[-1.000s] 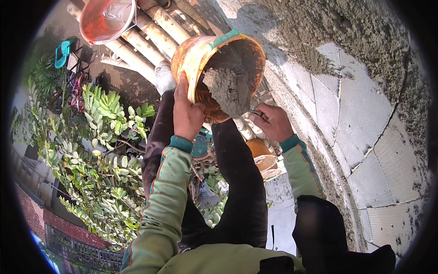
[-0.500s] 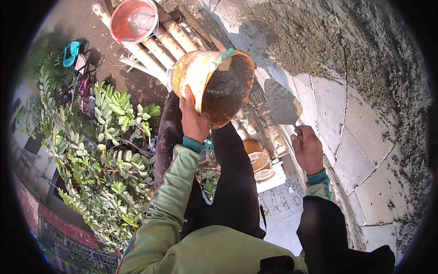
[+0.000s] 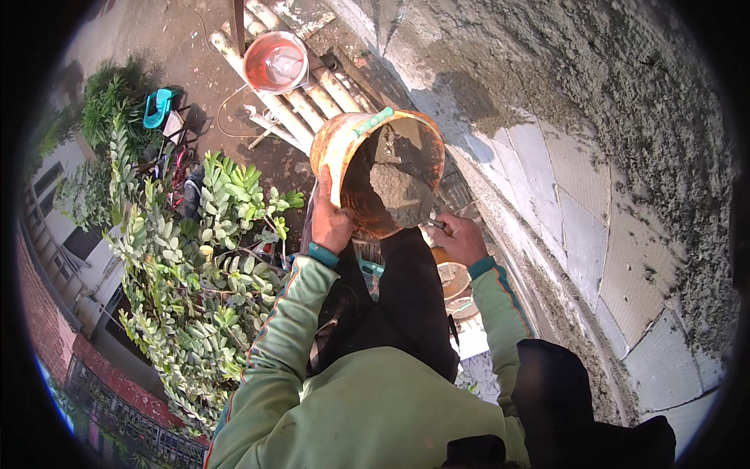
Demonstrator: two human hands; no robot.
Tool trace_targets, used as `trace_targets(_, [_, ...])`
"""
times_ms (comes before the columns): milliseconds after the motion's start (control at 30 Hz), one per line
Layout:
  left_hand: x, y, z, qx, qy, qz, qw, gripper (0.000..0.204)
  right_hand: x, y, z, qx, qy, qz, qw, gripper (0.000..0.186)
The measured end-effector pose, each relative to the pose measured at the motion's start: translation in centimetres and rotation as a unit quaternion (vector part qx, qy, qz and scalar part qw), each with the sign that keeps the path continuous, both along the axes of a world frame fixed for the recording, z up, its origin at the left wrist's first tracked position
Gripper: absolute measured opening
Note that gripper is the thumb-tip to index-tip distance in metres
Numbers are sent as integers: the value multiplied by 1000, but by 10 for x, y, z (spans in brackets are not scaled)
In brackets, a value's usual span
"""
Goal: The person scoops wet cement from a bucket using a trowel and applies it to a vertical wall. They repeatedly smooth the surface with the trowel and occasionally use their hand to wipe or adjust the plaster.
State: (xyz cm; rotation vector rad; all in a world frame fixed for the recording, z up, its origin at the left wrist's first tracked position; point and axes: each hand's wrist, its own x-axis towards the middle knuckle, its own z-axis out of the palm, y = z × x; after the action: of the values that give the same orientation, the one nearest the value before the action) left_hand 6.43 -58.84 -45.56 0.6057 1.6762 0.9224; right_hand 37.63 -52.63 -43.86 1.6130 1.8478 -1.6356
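Note:
My left hand [image 3: 333, 222] is closed on the rim of an orange, mortar-stained bucket [image 3: 323, 148], which is tilted with its mouth toward me. A green grip sits on the bucket's handle. In my right hand [image 3: 462, 238] is the handle of a trowel [image 3: 434, 223]. Its blade reaches into the bucket's mouth, where grey mortar [image 3: 400, 190] lies; how much of the blade is covered I cannot tell. To the right stands a wall [image 3: 562, 203] of pale blocks, partly coated with rough grey mortar.
Bamboo poles [image 3: 316, 109] form a platform ahead, with a red bucket [image 3: 276, 64] standing on it. A leafy shrub [image 3: 211, 289] grows close on my left. Another round container [image 3: 455, 281] sits below my right forearm. A turquoise plastic object [image 3: 158, 108] lies far left.
My right hand has moved left from beside the wall, bringing the trowel blade into the bucket's mouth. My left hand still grips the bucket, and the whole view has shifted slightly.

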Motion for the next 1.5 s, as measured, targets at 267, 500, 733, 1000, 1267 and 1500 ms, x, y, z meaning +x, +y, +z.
trace_targets(267, [-1,-11,11,-95,196,-38,975,97,102,103,113,-45,65,-329,941,20])
trace_targets(500, [22,3,93,-83,254,-106,958,102,91,56,188,313,-106,95,939,20])
trace_targets(733, [49,0,159,-30,219,-165,961,103,-22,14,36,147,-219,103,959,33])
trace_targets(1000, [47,-9,133,30,105,-81,991,96,25,-4,132,119,4,33,992,29])
trace_targets(1267, [50,-23,122,-98,145,-40,984,93,116,84,218,-12,85,-271,959,21])
trace_targets(1500, [60,-25,143,-96,220,-69,968,98,119,51,248,304,-31,47,951,26])
